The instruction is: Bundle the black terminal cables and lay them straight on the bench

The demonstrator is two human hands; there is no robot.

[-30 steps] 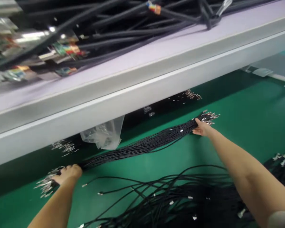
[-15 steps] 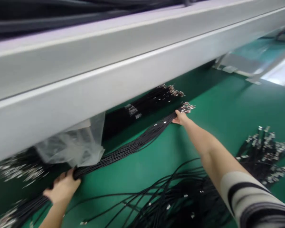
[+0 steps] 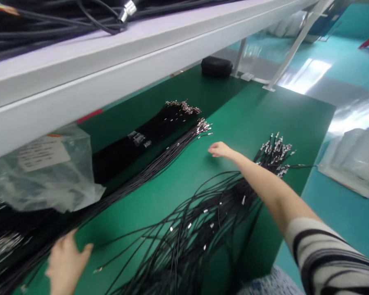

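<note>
A long bundle of black cables [image 3: 153, 169] with metal-tipped ends lies on the green tabletop [image 3: 242, 119], running from lower left to the middle. My left hand [image 3: 66, 262] is beside its near part, thumb and fingers apart, holding nothing; it is slightly blurred. Right of the bundle's far tips, my right hand [image 3: 220, 150] hovers over the table with fingers curled together and nothing visible in them. Nearer to me, a loose pile of black cables [image 3: 224, 205] spreads under my right forearm, its metal ends fanned out at the right.
A thicker cable bundle [image 3: 113, 157] with clear wrapping lies behind. A clear plastic bag [image 3: 83, 151] with a paper label covers part of the cables at left. A white shelf beam [image 3: 110, 82] crosses above. A black case [image 3: 217, 66] stands near the shelf legs; the table edge is right.
Both hands have let go of the cable bundle, which now rests on the table. My right hand has moved off its tips. The view has swung toward the right, showing the table's edge.
</note>
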